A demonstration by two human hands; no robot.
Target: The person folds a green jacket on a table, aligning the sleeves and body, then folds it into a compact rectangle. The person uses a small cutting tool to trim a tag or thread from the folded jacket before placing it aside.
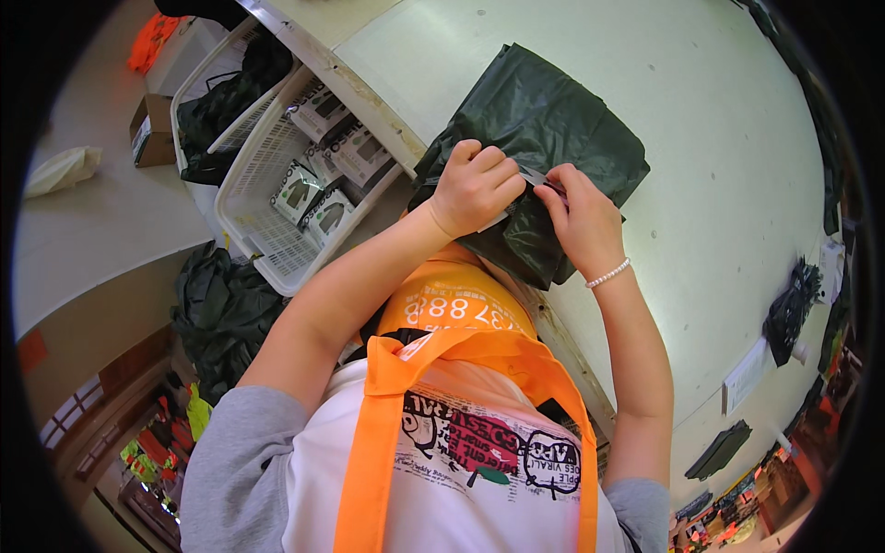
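A folded piece of glossy dark green fabric (562,115) lies at the edge of the pale table in front of me. My left hand (477,189) is closed over its near left part, fingers curled tight with the fabric bunched beneath. Close beside it, my right hand (583,219) pinches a small silver-bladed tool (532,175) that looks like thread snips. The blade points toward my left fingers, and its handle is mostly hidden by my right hand. A bit of white, perhaps a label (496,221), shows below my left hand.
Left of the table, a white plastic basket (241,217) holds several white printed packages (318,111). Behind it another basket (189,88) contains black items. Dark green fabric (221,313) is heaped below. At the right lie a black bundle (791,309) and a dark folded piece (719,450).
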